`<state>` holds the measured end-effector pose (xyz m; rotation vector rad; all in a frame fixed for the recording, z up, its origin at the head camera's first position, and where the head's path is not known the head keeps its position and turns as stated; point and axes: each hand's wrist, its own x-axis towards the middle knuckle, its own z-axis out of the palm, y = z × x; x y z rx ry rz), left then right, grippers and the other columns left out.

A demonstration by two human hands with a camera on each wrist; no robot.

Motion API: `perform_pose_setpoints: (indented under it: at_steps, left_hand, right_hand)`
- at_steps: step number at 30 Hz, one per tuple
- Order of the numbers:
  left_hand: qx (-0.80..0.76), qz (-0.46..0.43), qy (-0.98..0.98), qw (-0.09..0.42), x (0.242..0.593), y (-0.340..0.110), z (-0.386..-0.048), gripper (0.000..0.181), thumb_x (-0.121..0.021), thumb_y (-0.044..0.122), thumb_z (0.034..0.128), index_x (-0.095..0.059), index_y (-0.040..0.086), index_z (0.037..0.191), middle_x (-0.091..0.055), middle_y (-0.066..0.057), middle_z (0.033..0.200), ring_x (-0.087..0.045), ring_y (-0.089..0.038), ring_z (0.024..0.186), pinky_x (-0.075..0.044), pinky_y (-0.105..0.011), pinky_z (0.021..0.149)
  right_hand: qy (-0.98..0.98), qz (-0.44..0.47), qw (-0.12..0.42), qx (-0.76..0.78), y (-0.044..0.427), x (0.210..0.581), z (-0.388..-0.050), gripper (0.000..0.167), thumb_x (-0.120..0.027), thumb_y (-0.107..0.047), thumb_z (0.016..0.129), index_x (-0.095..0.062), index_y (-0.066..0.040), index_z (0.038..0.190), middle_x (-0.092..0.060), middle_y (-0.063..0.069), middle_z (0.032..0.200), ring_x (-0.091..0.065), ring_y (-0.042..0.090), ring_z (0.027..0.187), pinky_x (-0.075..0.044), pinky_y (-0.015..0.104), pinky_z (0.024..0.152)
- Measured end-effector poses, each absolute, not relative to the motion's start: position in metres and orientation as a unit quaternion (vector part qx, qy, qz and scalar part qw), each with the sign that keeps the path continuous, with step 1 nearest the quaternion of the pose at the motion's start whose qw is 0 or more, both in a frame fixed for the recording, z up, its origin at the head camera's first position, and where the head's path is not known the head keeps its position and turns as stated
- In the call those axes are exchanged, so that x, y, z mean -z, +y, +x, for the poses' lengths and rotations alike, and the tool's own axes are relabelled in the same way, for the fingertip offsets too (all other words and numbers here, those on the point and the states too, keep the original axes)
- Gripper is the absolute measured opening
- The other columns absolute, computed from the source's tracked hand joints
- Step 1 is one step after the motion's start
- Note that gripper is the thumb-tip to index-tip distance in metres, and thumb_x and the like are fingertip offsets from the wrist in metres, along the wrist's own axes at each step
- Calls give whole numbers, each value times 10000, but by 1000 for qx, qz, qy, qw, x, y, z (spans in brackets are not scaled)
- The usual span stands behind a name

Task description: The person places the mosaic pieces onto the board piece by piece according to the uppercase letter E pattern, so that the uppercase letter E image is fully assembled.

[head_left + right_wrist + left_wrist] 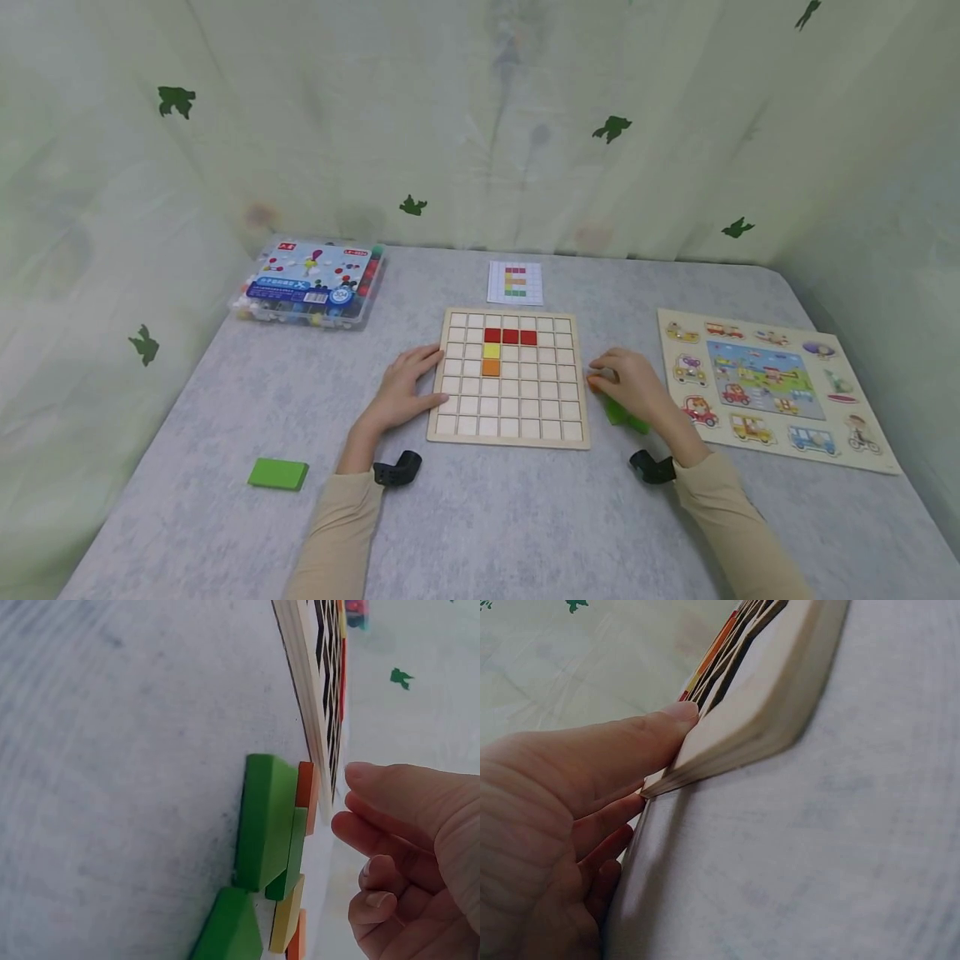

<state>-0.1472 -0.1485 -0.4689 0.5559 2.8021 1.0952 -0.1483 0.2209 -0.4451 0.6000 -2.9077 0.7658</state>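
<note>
Board lies mid-table, with a row of red tiles near its far edge and a yellow tile, then an orange tile, under the leftmost red. The left hand is loosely spread along its left edge, thumb on the frame, gripping nothing: light pressure there should steady it without tipping. From where I stand, the right hand is half curled just off the other edge, thumb and forefinger slightly parted; nothing shows between them, and I can't tell whether they touch the loose orange piece. I'd pinch that by opposite edges, clear of the green blocks beside it, check the card for its cell, and lower it level so its neighbours stay put.
</note>
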Motion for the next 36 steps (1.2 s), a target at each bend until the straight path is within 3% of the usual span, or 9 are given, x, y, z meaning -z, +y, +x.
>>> perform_pose_setpoints:
  at_steps: [11,19,36]
  left_hand:
    - [-359,182,914,38,471,-151,-146,708,-712,247,810,-409,25,1410,-370,-139,1497,-289,-350,1385,-234,-594,1073]
    - [-355,184,916,37,472,-151,-145,707,-710,249,810,-410,24,1409,-373,-146,1494,-295,-357,1381,-241,-601,1067]
    - [-359,183,914,42,470,-150,-147,704,-703,261,817,-407,33,1413,-364,-141,1499,-279,-353,1391,-225,-602,1079]
  right_hand:
    - [-954,196,-14,-228,222,448,-144,285,-726,-123,800,-700,1,1055,-692,128,1001,-596,183,837,-458,293,693]
    - [-957,182,-17,-224,220,445,-145,217,-723,-141,804,-726,-10,978,-682,102,915,-513,128,716,-388,221,612]
    - [-954,205,24,-217,186,433,-155,268,-748,-202,785,-725,-25,985,-688,95,923,-588,171,755,-441,259,632]
